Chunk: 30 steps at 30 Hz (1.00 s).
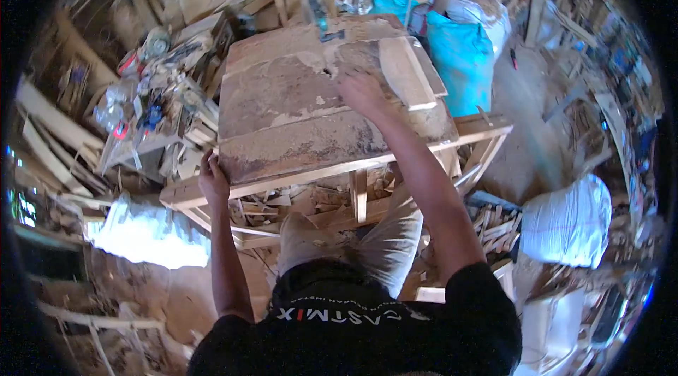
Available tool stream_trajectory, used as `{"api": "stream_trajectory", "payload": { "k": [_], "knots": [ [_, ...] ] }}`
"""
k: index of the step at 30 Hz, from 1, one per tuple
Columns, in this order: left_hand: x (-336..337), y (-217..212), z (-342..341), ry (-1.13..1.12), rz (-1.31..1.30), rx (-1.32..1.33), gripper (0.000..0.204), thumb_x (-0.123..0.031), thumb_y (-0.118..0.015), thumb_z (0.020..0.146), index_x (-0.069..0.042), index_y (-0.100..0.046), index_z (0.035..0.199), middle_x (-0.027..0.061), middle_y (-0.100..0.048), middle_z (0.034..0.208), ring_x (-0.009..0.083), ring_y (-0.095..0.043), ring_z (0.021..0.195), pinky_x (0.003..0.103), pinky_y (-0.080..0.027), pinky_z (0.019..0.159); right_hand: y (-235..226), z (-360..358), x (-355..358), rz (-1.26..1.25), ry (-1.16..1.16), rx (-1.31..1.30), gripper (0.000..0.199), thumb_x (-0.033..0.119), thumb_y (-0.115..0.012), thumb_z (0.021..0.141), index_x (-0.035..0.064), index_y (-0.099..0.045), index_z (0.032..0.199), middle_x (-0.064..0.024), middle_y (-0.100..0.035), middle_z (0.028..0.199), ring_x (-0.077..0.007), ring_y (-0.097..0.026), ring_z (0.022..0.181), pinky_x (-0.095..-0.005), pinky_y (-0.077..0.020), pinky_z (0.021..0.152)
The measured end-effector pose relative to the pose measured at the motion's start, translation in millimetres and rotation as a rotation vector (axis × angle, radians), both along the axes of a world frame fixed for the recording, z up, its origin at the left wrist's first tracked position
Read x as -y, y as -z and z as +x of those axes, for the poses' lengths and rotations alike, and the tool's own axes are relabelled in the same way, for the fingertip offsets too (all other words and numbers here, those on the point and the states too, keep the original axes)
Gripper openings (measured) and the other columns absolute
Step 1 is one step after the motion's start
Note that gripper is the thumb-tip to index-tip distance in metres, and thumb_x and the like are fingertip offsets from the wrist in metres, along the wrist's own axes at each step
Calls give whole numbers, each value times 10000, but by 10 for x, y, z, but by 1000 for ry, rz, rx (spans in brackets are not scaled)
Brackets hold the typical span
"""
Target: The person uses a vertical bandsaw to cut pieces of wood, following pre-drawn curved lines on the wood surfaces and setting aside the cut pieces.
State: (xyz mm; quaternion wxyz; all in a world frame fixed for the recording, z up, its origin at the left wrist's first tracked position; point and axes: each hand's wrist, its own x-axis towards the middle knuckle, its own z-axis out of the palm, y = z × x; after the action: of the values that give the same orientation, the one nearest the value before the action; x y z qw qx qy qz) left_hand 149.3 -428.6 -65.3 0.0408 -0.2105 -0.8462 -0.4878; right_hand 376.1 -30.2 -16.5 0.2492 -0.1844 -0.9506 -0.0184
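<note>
In front of me stands a wooden workbench (282, 104), its plank top stained and coated with dust. My right hand (361, 92) rests low on the top, fingers reaching toward a small dark hole (326, 71); nothing shows in it. At the bench's front left corner, my left hand (213, 177) has its fingers curled at the edge, just above the pale front rail (304, 181). To the right of my right hand lie pale wooden boards (406, 73), partly overlapping. Toward the far edge is a small dark metal piece (332, 35).
Turquoise sacks (460, 58) stand past the bench's right side. A cluttered side table (145, 146) is on the left. Wood offcuts (498, 227) lie below, near a white sack (567, 220). A bright plastic-like bundle (152, 231) sits at lower left.
</note>
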Motion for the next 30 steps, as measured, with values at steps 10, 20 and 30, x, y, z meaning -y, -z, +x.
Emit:
{"api": "stream_trajectory", "payload": {
  "k": [10,20,30],
  "knots": [
    [-101,-66,125,-44,-35,-19,321,-192,-502,1015,-169,-696,1270,239,-688,776,400,-701,733,490,-533,698,-291,2009,767,-491,2,-312,303,115,-719,921,30,-705,1211,-140,-710,1231,-282,-697,1102,-374,-545,974],
    [-57,-178,205,31,-117,-112,382,-376,-526,1060,-100,-696,1263,278,-716,965,471,-699,939,524,-554,826,-264,3622,288,-306,590,-313,335,181,-614,1038,-25,-686,1293,-188,-673,1343,-285,-640,1233,-412,-496,1061],
    [57,-25,121,39,17,-70,480,-388,-480,1097,26,-702,1195,119,-611,691,176,-560,649,373,-492,624,-235,2063,496,-504,268,-239,663,497,-681,967,74,-553,1461,-220,-536,1502,-424,-488,1403,-453,-261,1252]
  ]
}}
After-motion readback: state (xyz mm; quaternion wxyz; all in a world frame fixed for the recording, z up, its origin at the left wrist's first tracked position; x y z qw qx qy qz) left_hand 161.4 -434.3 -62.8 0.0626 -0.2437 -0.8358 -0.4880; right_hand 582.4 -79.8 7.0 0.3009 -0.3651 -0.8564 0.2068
